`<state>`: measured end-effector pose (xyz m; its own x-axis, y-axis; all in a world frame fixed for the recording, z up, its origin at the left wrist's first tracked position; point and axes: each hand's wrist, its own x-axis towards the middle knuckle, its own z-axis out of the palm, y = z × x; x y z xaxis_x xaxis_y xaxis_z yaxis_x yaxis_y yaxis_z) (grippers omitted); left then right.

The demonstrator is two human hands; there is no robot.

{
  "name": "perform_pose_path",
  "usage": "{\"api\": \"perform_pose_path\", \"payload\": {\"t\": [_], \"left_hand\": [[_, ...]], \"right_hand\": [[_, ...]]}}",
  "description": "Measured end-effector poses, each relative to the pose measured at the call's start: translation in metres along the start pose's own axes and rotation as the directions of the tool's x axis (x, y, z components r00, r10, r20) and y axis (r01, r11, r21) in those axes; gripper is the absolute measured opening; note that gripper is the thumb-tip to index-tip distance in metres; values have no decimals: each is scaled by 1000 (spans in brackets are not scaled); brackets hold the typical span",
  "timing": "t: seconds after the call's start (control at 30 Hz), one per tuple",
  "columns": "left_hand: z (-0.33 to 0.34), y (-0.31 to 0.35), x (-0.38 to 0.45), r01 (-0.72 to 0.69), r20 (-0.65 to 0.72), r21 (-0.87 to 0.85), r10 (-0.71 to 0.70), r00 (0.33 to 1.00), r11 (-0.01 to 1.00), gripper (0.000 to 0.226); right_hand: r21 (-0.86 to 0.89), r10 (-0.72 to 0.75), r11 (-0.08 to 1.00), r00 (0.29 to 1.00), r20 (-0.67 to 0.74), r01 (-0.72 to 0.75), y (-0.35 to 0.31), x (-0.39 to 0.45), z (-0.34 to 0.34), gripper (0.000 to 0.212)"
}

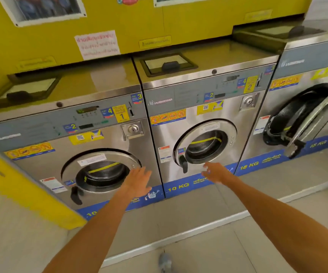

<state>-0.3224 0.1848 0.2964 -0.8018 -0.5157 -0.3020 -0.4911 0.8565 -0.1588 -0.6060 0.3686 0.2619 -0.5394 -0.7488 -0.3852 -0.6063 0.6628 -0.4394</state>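
Forearms (92, 233) reach mid-frame, left hand (139, 182) & right hand (216, 173) both open-fingered, gripping nothing; ctr washer door (206, 146) prob. heavy, stiff steel, so pull by black handle (183, 164).

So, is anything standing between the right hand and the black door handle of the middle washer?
Nothing visible does. The right hand is in front of the middle washer, at its closed door, just right of the black handle, with only bare door rim between them.
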Motion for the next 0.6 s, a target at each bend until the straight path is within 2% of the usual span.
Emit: {"api": "perform_pose_path", "payload": {"t": [0.13,0.23,0.37,0.5,0.6], "left_hand": [[-12,-21,84,-182,20,82,181,983,980,66],[-5,-33,143,-382,46,211,381,923,900,50],[7,-46,207,-592,55,404,628,776,697,35],[4,-66,248,-618,57,543,710,702,568,37],[4,-71,294,-689,61,571,814,577,446,39]], "right_hand": [[99,85,992,996,-9,-84,-12,65,0,47],[98,78,992,997,5,-78,-28,103,13,49],[112,61,992,998,19,-62,-35,157,48,34],[168,127,978,992,4,-126,-37,200,69,40],[199,198,964,976,-88,-177,-25,243,101,43]]}}
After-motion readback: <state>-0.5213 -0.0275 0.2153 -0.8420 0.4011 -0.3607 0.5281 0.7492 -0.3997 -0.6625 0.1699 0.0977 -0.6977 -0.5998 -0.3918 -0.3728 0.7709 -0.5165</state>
